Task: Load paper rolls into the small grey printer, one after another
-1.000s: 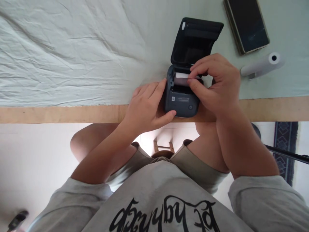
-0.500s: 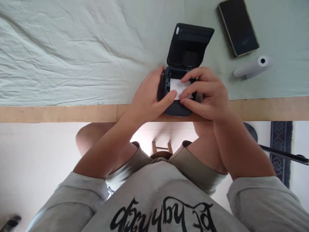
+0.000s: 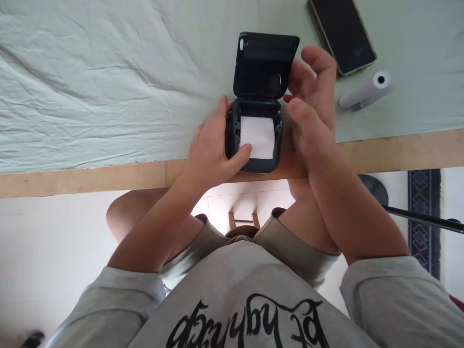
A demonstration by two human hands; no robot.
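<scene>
A small black receipt printer (image 3: 259, 166) sits at the table's front edge with its lid (image 3: 264, 67) raised. White paper (image 3: 258, 135) lies inside it, its end reaching over the front rim. My left hand (image 3: 213, 150) grips the printer's left side, thumb resting on the paper and fingers wrapped along the outer wall. To the right of the lid is my right hand (image 3: 315, 106), its fingers loosely bent and apart with nothing in them. Some of its fingertips come up to the lid's right edge, and I cannot tell whether they touch it.
On the right of the green cloth (image 3: 108, 87) lie a dark phone (image 3: 342, 34) and a spare white paper roll (image 3: 362, 92) with a hollow core. A wooden strip (image 3: 90, 181) forms the table's near edge. A stool and patterned rug are below.
My right hand has let go of the paper and moved up beside the lid. The paper now lies flat over the front rim. My left hand keeps its hold on the printer.
</scene>
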